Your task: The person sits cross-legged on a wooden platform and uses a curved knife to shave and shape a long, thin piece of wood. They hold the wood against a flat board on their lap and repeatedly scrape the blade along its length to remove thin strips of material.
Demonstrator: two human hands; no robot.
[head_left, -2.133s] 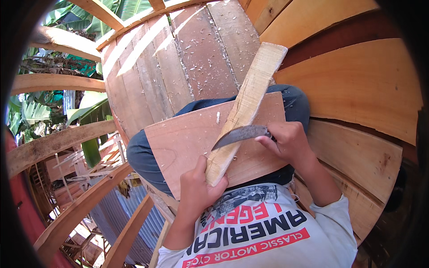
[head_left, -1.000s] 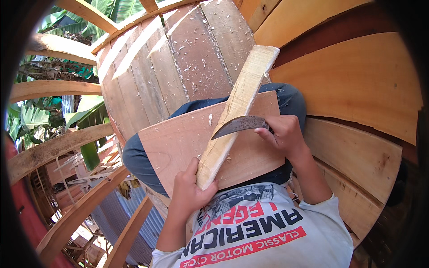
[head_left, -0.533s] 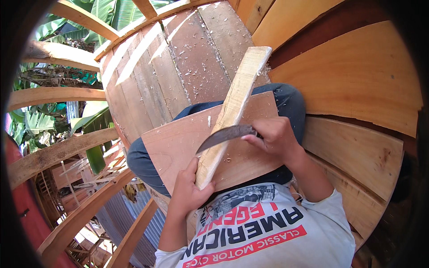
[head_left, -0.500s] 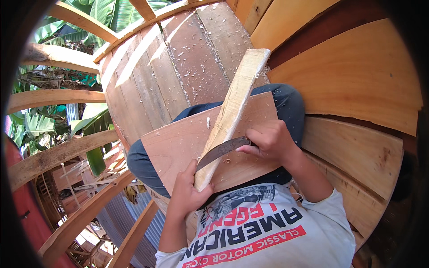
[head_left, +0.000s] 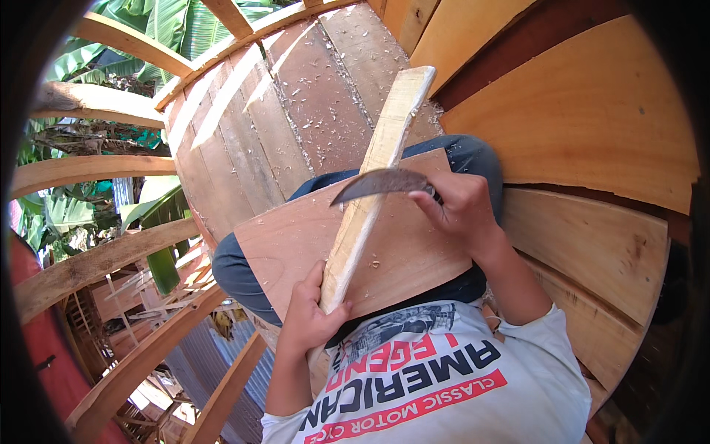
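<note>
My left hand (head_left: 313, 312) is closed around the near end of a long pale piece of wood (head_left: 362, 214), which slants up and away to the right. In my right hand (head_left: 464, 206) is the handle of a knife with a dark curved blade (head_left: 381, 183); most of the handle is hidden by the fingers. The blade lies across the middle of the wood, its tip pointing left. Whether it touches the wood I cannot tell. Under both rests a flat brown board (head_left: 288, 237) laid over my crossed legs (head_left: 473, 159).
Plank flooring (head_left: 318, 111) strewn with pale shavings stretches ahead. Wooden boards (head_left: 569, 118) stand along the right side. An open frame of wooden slats (head_left: 111, 166) borders the left, with banana leaves (head_left: 166, 33) and corrugated metal sheets (head_left: 211, 362) beyond.
My right hand has moved up and away with the knife, so the blade went from near my left hand to mid-wood. The wood's far end has shifted slightly left.
</note>
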